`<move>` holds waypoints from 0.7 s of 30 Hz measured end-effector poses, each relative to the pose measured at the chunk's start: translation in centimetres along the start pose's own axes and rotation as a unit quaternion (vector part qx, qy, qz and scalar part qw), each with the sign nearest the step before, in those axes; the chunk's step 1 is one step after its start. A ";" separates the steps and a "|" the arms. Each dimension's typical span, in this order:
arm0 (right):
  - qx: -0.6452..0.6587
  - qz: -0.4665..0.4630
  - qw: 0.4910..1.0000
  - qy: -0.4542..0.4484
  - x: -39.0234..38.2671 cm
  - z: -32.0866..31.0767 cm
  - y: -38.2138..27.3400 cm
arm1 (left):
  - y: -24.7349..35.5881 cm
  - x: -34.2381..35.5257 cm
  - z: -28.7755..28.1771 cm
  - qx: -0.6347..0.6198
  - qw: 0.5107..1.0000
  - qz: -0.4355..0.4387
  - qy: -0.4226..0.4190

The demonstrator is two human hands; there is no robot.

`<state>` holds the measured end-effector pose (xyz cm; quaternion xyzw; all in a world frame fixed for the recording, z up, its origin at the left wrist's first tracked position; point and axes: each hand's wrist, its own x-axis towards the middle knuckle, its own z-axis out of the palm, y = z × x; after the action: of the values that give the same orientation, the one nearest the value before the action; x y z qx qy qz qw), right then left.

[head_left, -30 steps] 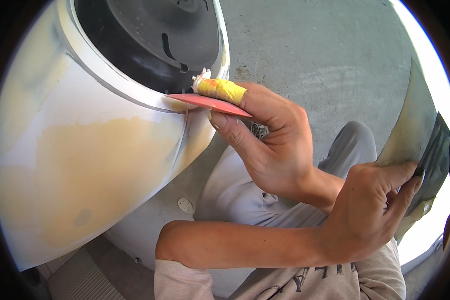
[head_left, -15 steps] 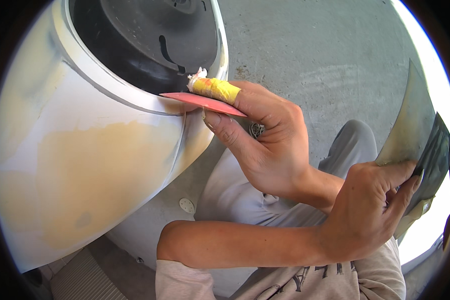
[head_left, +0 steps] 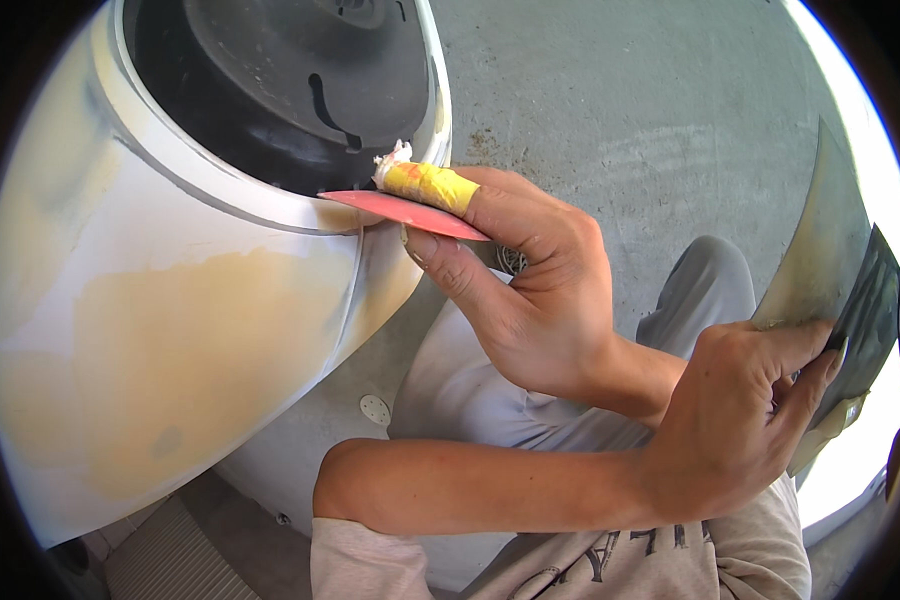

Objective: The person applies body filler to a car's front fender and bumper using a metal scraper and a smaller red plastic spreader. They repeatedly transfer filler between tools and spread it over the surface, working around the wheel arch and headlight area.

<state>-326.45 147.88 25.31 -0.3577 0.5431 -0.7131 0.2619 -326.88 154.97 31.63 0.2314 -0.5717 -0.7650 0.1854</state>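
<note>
My right hand [head_left: 535, 285] pinches a thin, pointed pink-red piece [head_left: 405, 214] between thumb and forefinger. The forefinger is wrapped in yellow tape [head_left: 430, 186] with a ragged white end. The piece's far tip lies at the white rim of a vehicle body panel [head_left: 220, 310]; whether it touches cannot be told. Crossing in front of the right wrist, my left arm reaches to the right. There my left hand [head_left: 740, 400] grips several thin, bendy sheets [head_left: 820, 240], one translucent olive-grey and one darker.
Sanded yellowish patches [head_left: 170, 370] mark the white panel. A black plastic inner part [head_left: 300, 80] with slots fills the opening behind its rim. Grey floor [head_left: 620, 110] stretches beyond. My bent knee [head_left: 705, 285] is close under the arms. A ribbed mat [head_left: 175, 555] lies lower left.
The panel and its black inner part sit slightly further left in view. The pink-red piece is slightly lower in view. Both hands keep their grips; the left has hardly moved.
</note>
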 end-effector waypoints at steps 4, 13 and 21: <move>-0.004 -0.044 0.999 0.018 -0.8 1.4 0.0 | -0.1 -0.2 -0.1 -0.004 1.000 -0.002 0.009; 0.006 -0.022 1.000 -0.004 -0.4 -0.2 0.4 | -0.2 0.1 -0.3 0.007 1.000 -0.004 -0.014; -0.011 -0.069 0.997 0.024 -1.5 1.7 -0.2 | 0.0 0.2 0.0 -0.007 1.000 0.005 0.010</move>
<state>-324.18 148.09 25.42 -0.3805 0.5309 -0.7317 0.1949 -327.01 154.90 31.58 0.2345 -0.5658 -0.7658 0.1963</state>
